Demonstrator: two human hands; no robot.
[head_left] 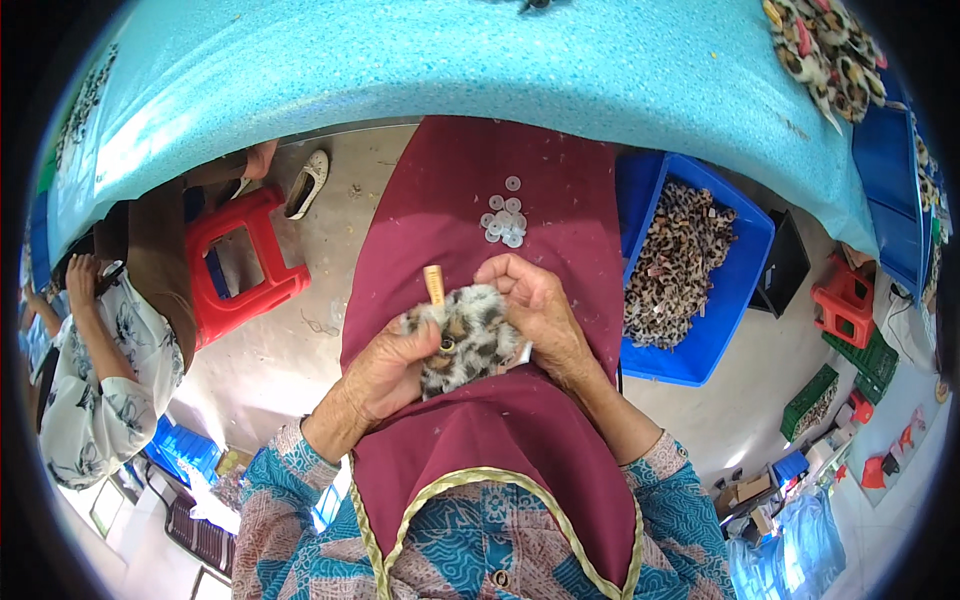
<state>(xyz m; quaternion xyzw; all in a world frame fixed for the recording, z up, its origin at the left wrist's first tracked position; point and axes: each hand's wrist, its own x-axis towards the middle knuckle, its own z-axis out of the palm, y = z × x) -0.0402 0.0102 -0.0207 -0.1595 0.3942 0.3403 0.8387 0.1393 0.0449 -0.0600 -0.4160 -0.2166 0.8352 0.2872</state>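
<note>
Over my lap, my left hand (392,362) grips a plush piece (480,322) of white, black and tan spotted fur. A round toy eye (446,344) shows on it beside my left thumb. Just above that thumb a tan, stick-like piece (434,284) with small printing stands up from the fur. My right hand (538,312) is at the plush's right side, its fingers curled and closed; what they pinch, if anything, is hidden. A bit of white (524,352) shows under that hand. Several translucent plastic washers (504,220) lie on my maroon apron (400,215), beyond the plush.
A blue bin (690,368) of spotted fur pieces stands to my right. Across the front runs a table with a blue cover (450,70), more fur pieces (825,55) at its far right. On the left are a red stool (205,300) and another person's arm (95,325).
</note>
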